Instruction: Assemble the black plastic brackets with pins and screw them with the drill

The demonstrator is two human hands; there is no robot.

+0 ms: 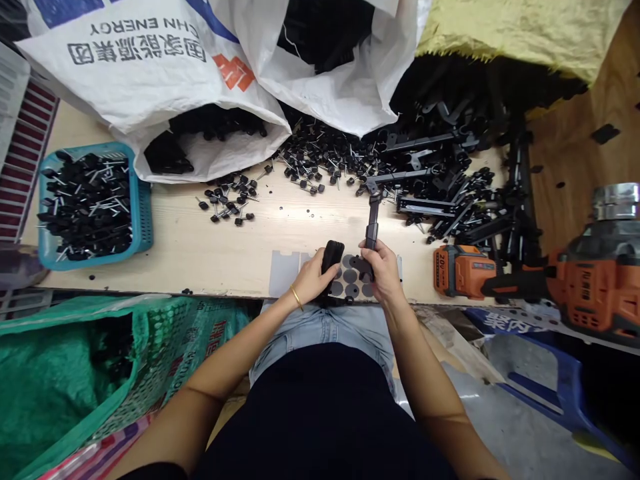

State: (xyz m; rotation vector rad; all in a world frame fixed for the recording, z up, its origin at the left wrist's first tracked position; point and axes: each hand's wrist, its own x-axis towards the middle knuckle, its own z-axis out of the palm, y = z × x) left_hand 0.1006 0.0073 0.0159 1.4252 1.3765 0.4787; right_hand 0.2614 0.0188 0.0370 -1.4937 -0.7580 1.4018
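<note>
Near the table's front edge, my left hand (314, 275) is closed around a flat black plastic piece (333, 255) whose lower part is hidden by my fingers. To its right, my right hand (384, 268) grips a long black bracket-like part (373, 217), which points away from me, its far end near the heap of parts. The two held pieces are apart. Between and below my hands lies a sheet of round grey stickers (337, 289), partly covered. A pale grey sheet (284, 272) rests left of my left hand.
Black knobs with metal pins (233, 199) lie scattered ahead, and more fill a blue basket (143, 217) at left. White sacks (150, 73) and a yellow sack (520, 30) line the back. Black brackets (430, 177) are heaped at right, beside an orange cordless power tool (583, 283).
</note>
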